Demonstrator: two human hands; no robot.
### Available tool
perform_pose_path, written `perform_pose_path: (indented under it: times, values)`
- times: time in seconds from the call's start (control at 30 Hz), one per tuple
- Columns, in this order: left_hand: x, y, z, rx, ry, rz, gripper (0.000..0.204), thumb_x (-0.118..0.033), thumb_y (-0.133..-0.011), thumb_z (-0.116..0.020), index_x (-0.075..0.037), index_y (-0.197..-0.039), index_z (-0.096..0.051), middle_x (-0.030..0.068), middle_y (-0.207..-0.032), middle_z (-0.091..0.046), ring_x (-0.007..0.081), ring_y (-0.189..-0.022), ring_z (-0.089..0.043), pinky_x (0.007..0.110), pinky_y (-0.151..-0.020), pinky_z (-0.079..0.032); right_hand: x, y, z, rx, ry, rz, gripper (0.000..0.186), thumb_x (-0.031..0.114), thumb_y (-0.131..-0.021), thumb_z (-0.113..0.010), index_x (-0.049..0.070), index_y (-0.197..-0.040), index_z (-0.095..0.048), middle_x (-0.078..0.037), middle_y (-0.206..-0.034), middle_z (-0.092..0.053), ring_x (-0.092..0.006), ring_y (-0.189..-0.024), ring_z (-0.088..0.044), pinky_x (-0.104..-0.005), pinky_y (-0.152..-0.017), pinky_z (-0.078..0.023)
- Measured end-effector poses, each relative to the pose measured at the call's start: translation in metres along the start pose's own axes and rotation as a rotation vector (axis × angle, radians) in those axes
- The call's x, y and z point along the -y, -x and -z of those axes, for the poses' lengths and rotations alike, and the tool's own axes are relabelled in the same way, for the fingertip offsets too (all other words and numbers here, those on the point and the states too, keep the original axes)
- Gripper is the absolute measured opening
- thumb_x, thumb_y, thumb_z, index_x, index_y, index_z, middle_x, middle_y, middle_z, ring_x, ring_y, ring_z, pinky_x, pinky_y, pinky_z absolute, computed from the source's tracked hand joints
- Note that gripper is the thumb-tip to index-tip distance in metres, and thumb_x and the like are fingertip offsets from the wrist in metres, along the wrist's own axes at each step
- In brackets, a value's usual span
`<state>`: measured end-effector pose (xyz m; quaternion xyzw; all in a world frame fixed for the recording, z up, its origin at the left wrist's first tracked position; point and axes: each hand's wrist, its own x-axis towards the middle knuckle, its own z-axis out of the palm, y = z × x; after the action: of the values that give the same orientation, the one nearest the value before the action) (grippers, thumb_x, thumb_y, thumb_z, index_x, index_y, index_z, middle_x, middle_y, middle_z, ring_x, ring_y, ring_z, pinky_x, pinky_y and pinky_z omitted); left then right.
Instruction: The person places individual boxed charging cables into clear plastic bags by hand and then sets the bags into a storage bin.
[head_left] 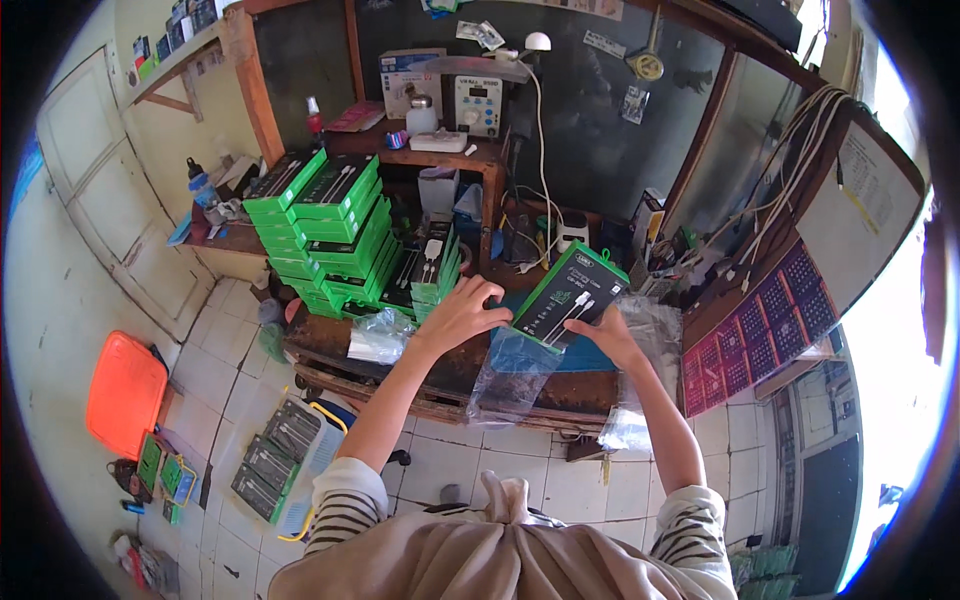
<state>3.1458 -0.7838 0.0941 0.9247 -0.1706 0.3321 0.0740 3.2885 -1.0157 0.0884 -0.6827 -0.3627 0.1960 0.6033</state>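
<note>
A black and green cable box (572, 297), printed with a white cable, is tilted above the table. My right hand (608, 336) is closed on its lower right side, the thumb across the front. By the box's lower left corner is my left hand (465, 314), its fingers curled in. Whether they grip anything is hard to make out. A clear plastic bag (508, 378) hangs over the table's front edge, just under the box. More clear plastic sleeves (645, 375) lie beside my right forearm. To the left of my left hand stand stacked green-edged boxes (345, 230).
A folded clear plastic packet (380, 337) lies at the front of the wooden table (440, 385). Behind are a white bench device (478, 107) and a lamp (538, 42). On the floor sit a basket of boxes (285, 455) and an orange lid (126, 380). Cables (790, 150) hang right.
</note>
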Motion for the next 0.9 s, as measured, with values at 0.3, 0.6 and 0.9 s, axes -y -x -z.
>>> perform_pose_path:
  times: [0.3,0.6,0.9]
  values:
    - [-0.008,0.0,-0.007,0.051,0.121,0.064,0.011,-0.02,-0.073,-0.068,-0.013,-0.081,-0.064,0.0037,-0.089,-0.043,0.0205,-0.086,-0.047,0.034,-0.079,-0.041,0.031,-0.008,-0.003,-0.016,0.494,-0.017,0.059,0.023,-0.067,-0.079,-0.003,-0.11,-0.047,-0.014,-0.093,-0.064,-0.0182,-0.086,-0.062,-0.0303,-0.074,-0.049]
    - [-0.01,0.01,-0.042,-0.171,0.639,0.36,0.041,-0.016,-0.074,-0.07,-0.013,-0.11,-0.049,0.0088,-0.108,-0.048,0.0246,-0.1,-0.053,0.037,-0.085,-0.044,0.013,-0.016,-0.007,-0.045,0.44,0.095,0.052,0.018,-0.069,-0.077,-0.004,-0.106,-0.049,-0.015,-0.089,-0.065,-0.0199,-0.078,-0.064,-0.0308,-0.068,-0.049]
    - [-0.013,-0.01,-0.06,-0.236,1.141,0.656,0.076,-0.011,-0.075,-0.072,-0.009,-0.134,-0.025,0.0122,-0.102,-0.058,0.0187,-0.099,-0.056,0.032,-0.087,-0.045,-0.007,-0.03,-0.01,-0.065,0.409,0.089,0.074,0.021,-0.068,-0.079,-0.003,-0.123,-0.035,-0.016,-0.1,-0.063,-0.0213,-0.091,-0.061,-0.031,-0.079,-0.047]
